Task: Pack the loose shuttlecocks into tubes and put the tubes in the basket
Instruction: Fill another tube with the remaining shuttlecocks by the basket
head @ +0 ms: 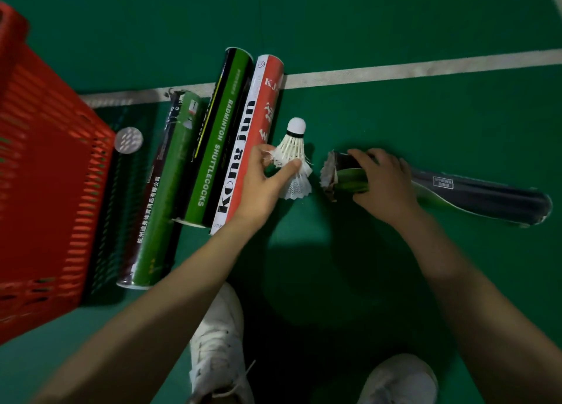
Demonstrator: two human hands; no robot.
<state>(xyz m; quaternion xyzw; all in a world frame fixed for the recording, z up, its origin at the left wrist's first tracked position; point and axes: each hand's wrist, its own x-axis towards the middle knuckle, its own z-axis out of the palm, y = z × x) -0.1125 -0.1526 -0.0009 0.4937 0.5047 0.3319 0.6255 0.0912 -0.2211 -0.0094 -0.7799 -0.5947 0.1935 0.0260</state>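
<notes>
My left hand (265, 181) pinches the feather skirt of a white shuttlecock (292, 148), whose cork points away from me. A second feather skirt (296, 187) shows just below it. My right hand (383, 182) grips a dark and green tube (474, 194) lying on the floor, close to its torn open end (330, 172), which faces the shuttlecock. Three more tubes lie side by side to the left: a red and white one (255, 136), a black and green one (217, 148) and a green and maroon one (158, 196). The red basket (39, 172) stands at far left.
A round silvery tube cap (129, 140) lies on the green court floor beside the basket. A white court line (425, 69) runs across behind the tubes. My two white shoes (217, 346) (401, 379) stand at the bottom of the view.
</notes>
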